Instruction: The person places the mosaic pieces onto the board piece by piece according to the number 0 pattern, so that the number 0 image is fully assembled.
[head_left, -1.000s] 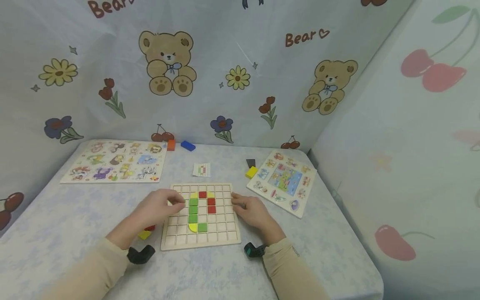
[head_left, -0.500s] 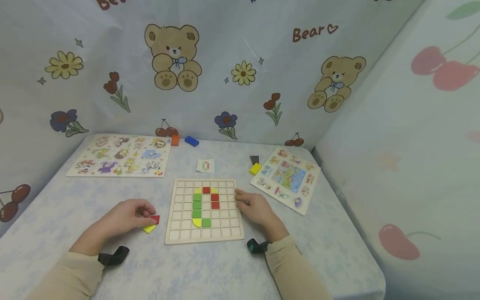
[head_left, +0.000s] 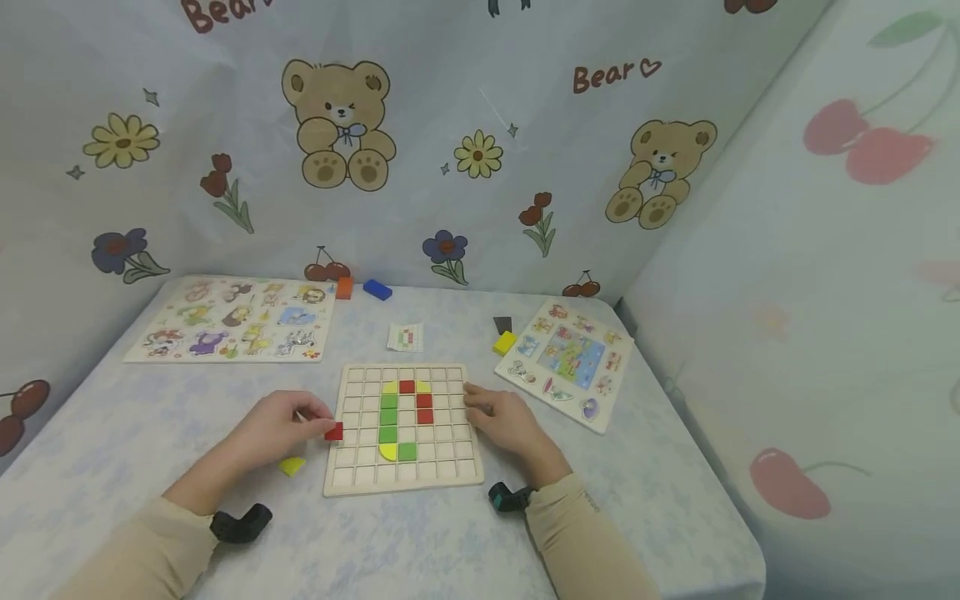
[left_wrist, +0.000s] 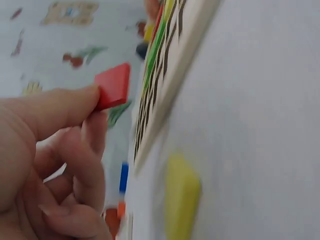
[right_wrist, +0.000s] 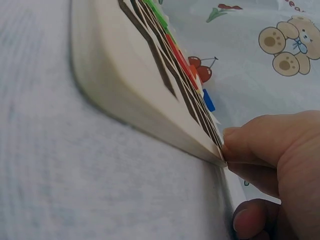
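Note:
My left hand (head_left: 281, 425) pinches a red square tile (left_wrist: 114, 86) between thumb and fingers, just over the left edge of a wooden grid board (head_left: 360, 479). On that board, green, red and yellow tiles form a curved figure: a green column (head_left: 387, 417), red squares (head_left: 424, 408) at the right and yellow rounded corners (head_left: 387, 452). My right hand (head_left: 506, 421) grips the board's right edge with thumb and fingertips, seen close in the right wrist view. A yellow tile (head_left: 292, 466) lies on the table under my left wrist.
Behind the board lies a small pattern card (head_left: 406, 337). An animal puzzle board (head_left: 232, 321) is at back left, another puzzle board (head_left: 573, 362) at right. Orange (head_left: 343, 288), blue (head_left: 377, 289), yellow (head_left: 505, 342) and dark (head_left: 502, 325) pieces lie farther back.
My left hand went from the board to the loose tiles at left, took the red tile off the table and carried it right to the board's edge. My right hand stayed at the board.

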